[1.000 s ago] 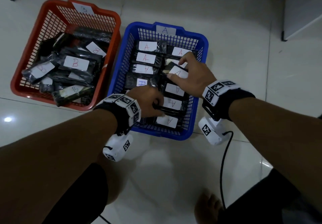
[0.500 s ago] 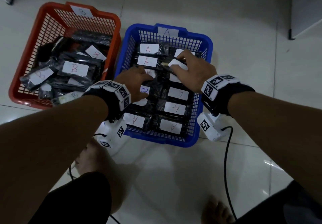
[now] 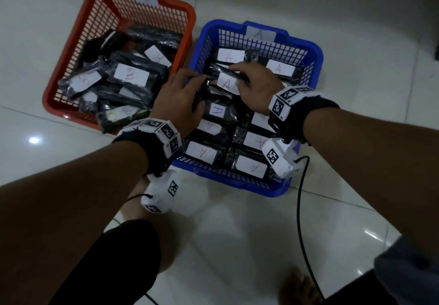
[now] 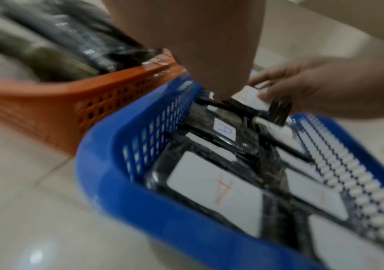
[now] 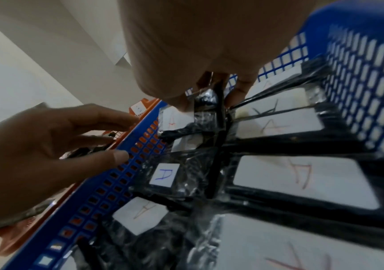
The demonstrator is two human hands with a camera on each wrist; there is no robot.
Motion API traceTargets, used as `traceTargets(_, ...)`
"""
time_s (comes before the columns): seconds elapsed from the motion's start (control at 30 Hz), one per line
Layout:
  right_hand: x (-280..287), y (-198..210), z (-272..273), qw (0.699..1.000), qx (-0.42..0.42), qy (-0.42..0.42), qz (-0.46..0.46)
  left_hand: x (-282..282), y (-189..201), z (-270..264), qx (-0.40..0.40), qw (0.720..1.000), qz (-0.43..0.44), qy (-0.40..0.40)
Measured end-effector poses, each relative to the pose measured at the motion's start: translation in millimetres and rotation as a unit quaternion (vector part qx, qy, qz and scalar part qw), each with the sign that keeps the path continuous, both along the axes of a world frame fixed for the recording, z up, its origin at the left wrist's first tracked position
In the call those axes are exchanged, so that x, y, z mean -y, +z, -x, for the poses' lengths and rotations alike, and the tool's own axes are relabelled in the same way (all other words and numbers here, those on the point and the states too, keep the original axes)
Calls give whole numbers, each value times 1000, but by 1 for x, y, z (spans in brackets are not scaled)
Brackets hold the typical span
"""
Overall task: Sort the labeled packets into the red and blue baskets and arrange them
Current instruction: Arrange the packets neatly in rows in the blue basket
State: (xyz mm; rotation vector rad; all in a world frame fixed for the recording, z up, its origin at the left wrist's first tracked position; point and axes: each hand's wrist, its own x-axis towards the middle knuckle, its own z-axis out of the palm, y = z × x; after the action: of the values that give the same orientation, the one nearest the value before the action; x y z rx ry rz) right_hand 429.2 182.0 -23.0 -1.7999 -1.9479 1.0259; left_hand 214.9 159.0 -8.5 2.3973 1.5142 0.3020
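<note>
From the head view, my right hand (image 3: 255,88) is in the far part of the blue basket (image 3: 316,50), fingers curled round a black packet with a red A label (image 3: 227,84), raised a little above the rows of A packets lying flat below. My left hand (image 3: 179,101) hangs over the blue basket's left wall, fingers loosely spread, fingertips at the left end of that same packet; whether they grip it I cannot tell. The red basket (image 3: 190,17) sits just left, touching the blue one, with B-labelled packets (image 3: 131,75) piled loosely in it.

In the left wrist view, blurred, my right hand (image 4: 320,87) pinches the A packet (image 4: 249,97) over the blue basket (image 4: 140,191), the red basket (image 4: 47,102) alongside. My own left fingers are hidden behind my palm.

In the right wrist view, my right fingers (image 5: 241,87) clamp the packet's black edge. My left hand (image 5: 47,146) is open with fingers apart, over the blue basket's left wall (image 5: 126,164). A packet labelled A in blue ink (image 5: 164,175) lies flat below.
</note>
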Motion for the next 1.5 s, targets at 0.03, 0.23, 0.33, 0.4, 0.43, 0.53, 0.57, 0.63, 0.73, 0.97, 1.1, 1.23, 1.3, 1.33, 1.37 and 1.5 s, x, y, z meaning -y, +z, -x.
traceTargets(0.03,-1,-2,7,1000,-4,5,-2,5,0,3,10,998,22,49)
traceTargets(0.23,-2,-11,23,994,95,53,-24,19,-14,10,27,962,184,200)
traceTargets(0.33,1,-11,24,974,196,112,-20,19,-17,12,38,951,202,230)
traceTargets(0.4,4,-8,24,968,218,116,-32,16,-17,12,45,947,216,234)
traceTargets(0.43,8,-6,25,969,212,108,-60,15,-17,11,48,944,227,236)
traceTargets(0.53,26,6,31,982,118,108,-100,12,-18,12,65,935,253,240)
traceTargets(0.57,34,12,35,985,91,135,-52,11,-18,13,68,935,255,237)
traceTargets(0.63,49,19,44,972,101,202,66,12,-19,14,66,937,252,234)
traceTargets(0.73,64,16,52,953,149,240,108,11,-18,13,61,938,249,233)
traceTargets(0.97,63,11,53,964,29,162,211,13,-19,12,49,946,231,221)
traceTargets(1.1,45,14,38,978,-68,34,193,13,-19,13,54,946,231,219)
traceTargets(1.23,35,9,21,988,-67,-41,136,15,-17,10,75,956,187,215)
traceTargets(1.3,35,9,12,990,-60,-60,109,20,-14,8,92,971,121,184)
traceTargets(1.33,35,10,9,992,-53,-69,90,21,-13,7,75,983,79,149)
traceTargets(1.37,35,10,5,994,-43,-81,68,22,-10,6,43,993,36,106)
traceTargets(1.5,34,16,-12,987,-15,-156,-20,19,-7,1,-30,997,10,-65)
